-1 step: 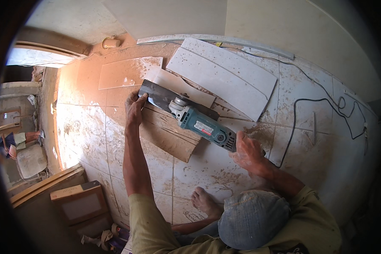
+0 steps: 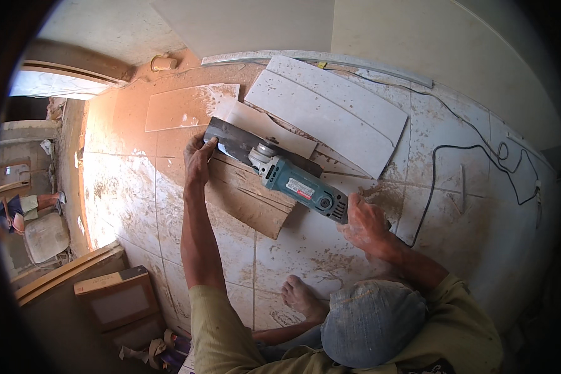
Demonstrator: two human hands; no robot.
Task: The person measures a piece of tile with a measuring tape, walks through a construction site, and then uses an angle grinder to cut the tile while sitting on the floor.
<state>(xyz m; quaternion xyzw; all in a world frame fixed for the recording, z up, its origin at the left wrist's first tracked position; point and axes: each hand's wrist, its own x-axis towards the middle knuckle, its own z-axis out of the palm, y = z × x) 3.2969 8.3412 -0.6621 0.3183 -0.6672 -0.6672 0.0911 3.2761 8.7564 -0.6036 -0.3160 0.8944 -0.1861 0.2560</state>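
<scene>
We see no change from the earlier frame: both hands and the tool sit where they did. One teal angle grinder (image 2: pixel 299 184) lies across a tiled floor (image 2: pixel 330 249), its head over a dark tile strip (image 2: pixel 230 138) near the centre of the scene. Our count gives one grinder, one black power cord (image 2: pixel 445 163) looping off to the right, two pale tile pieces (image 2: pixel 330 115) stacked just beyond the grinder, and one brown dusty tile (image 2: pixel 249 199) under the strip. The right hand (image 2: pixel 363 223) is wrapped tight round the grinder's rear handle, wrist bent, forearm running back to the lower right. The left hand (image 2: pixel 198 163) presses flat, fingers spread, on the near end of the dark strip, arm stretched straight out from the lower edge. One bare foot (image 2: pixel 302 298) rests on the floor between the arms. A cardboard box (image 2: pixel 115 299) stands at the near left.
</scene>
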